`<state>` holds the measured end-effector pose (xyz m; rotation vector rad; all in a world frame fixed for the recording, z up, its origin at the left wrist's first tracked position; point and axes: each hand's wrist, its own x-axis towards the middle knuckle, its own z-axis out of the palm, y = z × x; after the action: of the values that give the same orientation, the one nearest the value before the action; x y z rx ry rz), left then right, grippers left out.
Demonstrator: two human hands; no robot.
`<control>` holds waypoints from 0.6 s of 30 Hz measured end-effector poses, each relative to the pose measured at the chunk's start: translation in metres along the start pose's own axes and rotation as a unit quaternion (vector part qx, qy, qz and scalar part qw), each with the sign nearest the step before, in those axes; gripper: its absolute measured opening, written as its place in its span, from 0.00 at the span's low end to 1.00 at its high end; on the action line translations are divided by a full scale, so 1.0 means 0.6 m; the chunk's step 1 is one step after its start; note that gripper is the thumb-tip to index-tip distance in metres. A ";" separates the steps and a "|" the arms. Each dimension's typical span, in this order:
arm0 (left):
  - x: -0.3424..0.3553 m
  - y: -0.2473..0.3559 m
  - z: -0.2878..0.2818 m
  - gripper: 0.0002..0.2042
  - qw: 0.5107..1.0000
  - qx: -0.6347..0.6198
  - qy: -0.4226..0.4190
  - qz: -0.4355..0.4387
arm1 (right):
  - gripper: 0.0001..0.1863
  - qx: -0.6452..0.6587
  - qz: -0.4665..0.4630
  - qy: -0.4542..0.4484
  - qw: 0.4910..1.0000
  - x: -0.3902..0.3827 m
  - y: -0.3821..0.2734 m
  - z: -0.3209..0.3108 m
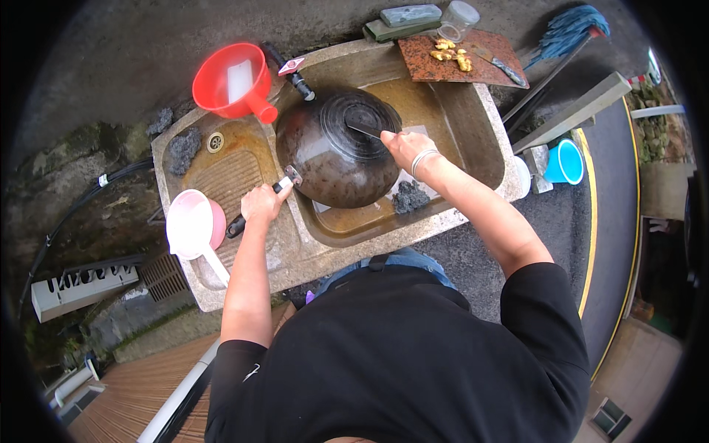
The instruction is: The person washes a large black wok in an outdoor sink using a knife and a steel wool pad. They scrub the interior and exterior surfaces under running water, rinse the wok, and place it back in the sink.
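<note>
A dark wok [325, 166] lies bottom up in the stone sink [509, 166]. My left hand [262, 204] is closed round its black handle, near the metal bracket that joins it to the wok. My right hand [408, 151] grips a thin, flat dark blade [364, 131], perhaps a knife or scraper. The blade's far end touches or hovers over the ringed base of the wok; I cannot tell which. Its grip is hidden in my fingers. On the wok's far side a second black handle [292, 70] sticks out. A dark scouring pad [410, 198] lies in the basin beside the wok.
A red dipper [221, 70] rests on the sink's far left edge. The ridged drainboard holds a pink dipper [223, 221], a white dipper [190, 229] and another scouring pad [185, 150]. Ginger [454, 55] and a knife [502, 68] lie on a reddish board [428, 70], near a clear jar [458, 18].
</note>
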<state>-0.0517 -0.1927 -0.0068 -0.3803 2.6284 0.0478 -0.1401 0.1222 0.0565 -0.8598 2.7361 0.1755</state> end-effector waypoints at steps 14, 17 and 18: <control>-0.009 -0.002 -0.006 0.39 1.000 -0.003 -0.002 0.004 | 0.07 0.019 0.000 -0.030 0.999 -0.012 -0.018 -0.010; 0.000 -0.002 -0.001 0.39 1.000 -0.008 -0.008 0.001 | 0.08 0.046 0.034 -0.020 0.998 0.022 -0.010 -0.002; 0.002 0.001 -0.002 0.39 1.000 -0.008 -0.003 0.008 | 0.08 0.055 0.047 -0.014 0.997 0.037 0.000 0.007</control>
<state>-0.0533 -0.1922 -0.0066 -0.3640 2.6267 0.0741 -0.1568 0.1110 0.0460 -0.6938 2.7340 0.0542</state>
